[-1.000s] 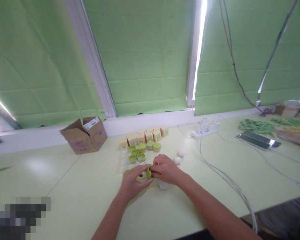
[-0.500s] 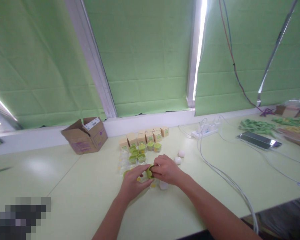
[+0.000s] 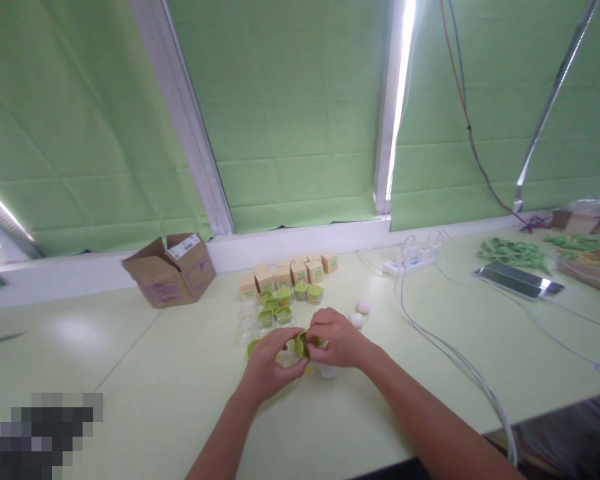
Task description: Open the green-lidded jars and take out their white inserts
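My left hand [image 3: 273, 363] grips a small green cup-shaped piece [image 3: 301, 344] between thumb and fingers, its open side turned to the right. The fingertips of my right hand [image 3: 337, 339] pinch at the mouth of that piece; whether they hold something inside is hidden. Beyond my hands stand several small clear containers with green parts [image 3: 283, 315]. Another green piece [image 3: 253, 347] shows just left of my left hand. Two whitish rounded objects [image 3: 357, 321] lie beyond my right hand, and a pale item [image 3: 329, 371] sits below it, partly covered.
Several small tan boxes [image 3: 283, 273] stand behind the containers. An opened cardboard box [image 3: 173, 273] is at the back left. To the right are a power strip [image 3: 413, 262] with white cables [image 3: 445, 353], a dark flat tablet-like device [image 3: 517, 280] and green bundles [image 3: 513, 252].
My right fingers have shifted slightly and bent differently at the mouth of the green piece. My left hand keeps its hold, nearly in the same spot.
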Demonstrator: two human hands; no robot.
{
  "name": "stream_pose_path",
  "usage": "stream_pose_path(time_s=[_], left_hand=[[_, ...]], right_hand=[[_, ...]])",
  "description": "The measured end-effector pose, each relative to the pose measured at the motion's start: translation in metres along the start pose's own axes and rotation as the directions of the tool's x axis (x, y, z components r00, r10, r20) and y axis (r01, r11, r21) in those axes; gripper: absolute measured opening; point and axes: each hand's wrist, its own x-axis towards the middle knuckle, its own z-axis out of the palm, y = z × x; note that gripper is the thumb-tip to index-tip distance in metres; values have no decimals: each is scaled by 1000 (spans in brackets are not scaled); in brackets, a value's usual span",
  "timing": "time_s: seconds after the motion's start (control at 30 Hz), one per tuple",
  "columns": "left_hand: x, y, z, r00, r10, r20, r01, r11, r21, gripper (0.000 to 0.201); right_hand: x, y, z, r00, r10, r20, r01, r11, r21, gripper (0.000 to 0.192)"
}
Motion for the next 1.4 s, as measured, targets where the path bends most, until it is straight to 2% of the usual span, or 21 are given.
stream_pose_path(time_s=[0.17,0.27,0.33,0.47,0.53,0.6,0.7,0.8,0.87,0.93,1.03,1.1,1.2,1.27,1.4], left_hand=[[-3,-7,1,1000,17,7,-17,999,34,44],[-4,-9,0,1000,-1,0,1,999,39,45],[-5,-10,0,1000,-10,-10,10,999,45,45],[-6,-11,3,1000,0,-25,2,997,72,46],[-5,-10,4,1000,17,-17,-16,997,77,46],[-4,-9,5,1000,28,-12,-27,997,74,45],[-3,-7,5,999,22,-33,-19,997,78,44],[-3,-8,3,999,18,-35,-14,995,96,43],[-3,-10,1,1000,-1,-23,4,994,111,43],[-4,-13,-1,999,-39,-25,42,992,121,43],[-5,-15,-5,996,-72,-47,77,989,123,43],[-6,-16,-8,995,-75,-60,82,988,132,42],[-7,-21,-11,994,-87,-59,95,984,148,41],[-8,-25,-13,995,-96,-37,101,985,142,40],[-7,-28,-17,995,-90,30,87,991,97,35]], right_hand=[[1,0,-11,980,160,-122,-127,962,244,10],[1,4,-14,965,219,-147,-168,940,296,12],[0,6,-13,974,185,-128,-146,954,262,14],[-1,8,-7,995,94,-27,-93,994,51,13],[0,6,-5,996,88,13,-87,996,-30,9],[1,2,-5,995,96,24,-95,995,-31,8],[3,-6,-9,992,124,11,-125,985,117,6],[4,-8,-16,979,196,-63,-163,926,339,6],[4,-3,-21,950,284,-131,-200,874,443,9],[2,7,-25,911,377,-169,-265,847,461,14],[-5,28,-28,868,480,-128,-422,848,319,20],[-11,41,-30,858,514,-13,-509,852,125,22],[-20,54,-31,802,571,175,-549,821,-159,22],[-24,58,-30,774,590,232,-548,806,-223,19],[-26,60,-29,763,602,235,-558,797,-231,21]])
